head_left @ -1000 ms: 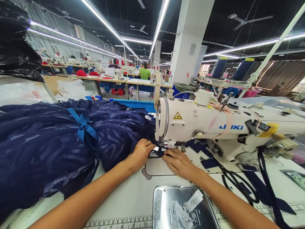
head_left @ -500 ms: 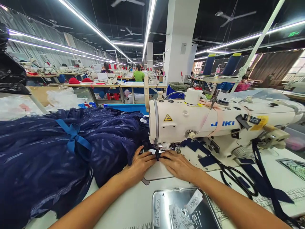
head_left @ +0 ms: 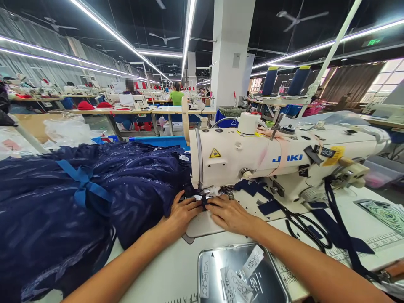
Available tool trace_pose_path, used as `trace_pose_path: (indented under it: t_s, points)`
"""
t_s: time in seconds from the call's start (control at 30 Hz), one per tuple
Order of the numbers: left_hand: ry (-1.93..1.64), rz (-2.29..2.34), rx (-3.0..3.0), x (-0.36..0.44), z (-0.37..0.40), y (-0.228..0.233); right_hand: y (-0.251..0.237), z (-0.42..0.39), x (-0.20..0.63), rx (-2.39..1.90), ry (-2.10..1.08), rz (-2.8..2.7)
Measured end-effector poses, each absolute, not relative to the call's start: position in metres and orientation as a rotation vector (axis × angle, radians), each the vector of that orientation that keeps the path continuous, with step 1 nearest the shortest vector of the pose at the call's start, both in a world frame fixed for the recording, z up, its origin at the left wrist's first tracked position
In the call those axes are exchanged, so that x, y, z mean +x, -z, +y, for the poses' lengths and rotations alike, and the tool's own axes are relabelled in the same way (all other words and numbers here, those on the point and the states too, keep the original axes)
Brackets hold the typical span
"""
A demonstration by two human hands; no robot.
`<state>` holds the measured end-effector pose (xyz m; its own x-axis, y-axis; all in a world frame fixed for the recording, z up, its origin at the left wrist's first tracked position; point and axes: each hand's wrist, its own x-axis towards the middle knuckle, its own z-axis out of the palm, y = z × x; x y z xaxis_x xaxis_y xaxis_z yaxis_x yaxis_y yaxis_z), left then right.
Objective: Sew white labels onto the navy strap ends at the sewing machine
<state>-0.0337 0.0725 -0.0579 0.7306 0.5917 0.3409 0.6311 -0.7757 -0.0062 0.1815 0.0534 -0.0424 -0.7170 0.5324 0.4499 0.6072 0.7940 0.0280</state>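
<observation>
A white Juki sewing machine [head_left: 268, 158] stands on the white table [head_left: 176, 265]. Both my hands lie flat at its needle, pressing a small dark navy piece [head_left: 204, 203] under the presser foot. My left hand [head_left: 183, 212] rests at the edge of a big heap of navy patterned fabric [head_left: 78, 198] with a blue ribbon bow [head_left: 82, 187]. My right hand [head_left: 229, 213] lies on the needle plate to the right of the foot, fingers spread and pointing left.
A metal tray [head_left: 240, 273] with several white labels sits at the table's near edge. Black scissors [head_left: 303, 225] and navy strips [head_left: 337, 227] lie right of my right arm. Two blue thread cones [head_left: 284, 80] stand behind the machine. Other people work at distant tables.
The view has shifted, so the machine and fabric sit further left in the picture. Both hands stay at the presser foot, the left drawn slightly closer to the right.
</observation>
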Motion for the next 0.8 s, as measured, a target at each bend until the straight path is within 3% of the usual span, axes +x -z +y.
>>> trace_pose_path:
  t_s: [0.47, 0.8]
  points:
    - [0.519, -1.038, -2.662, -0.019, 0.068, 0.029, 0.045, 0.065, 0.184, -1.124, 0.092, -2.484]
    - [0.089, -1.213, -2.29, 0.002, 0.05, 0.02, 0.021, 0.047, 0.183, -1.185, 0.315, -2.687]
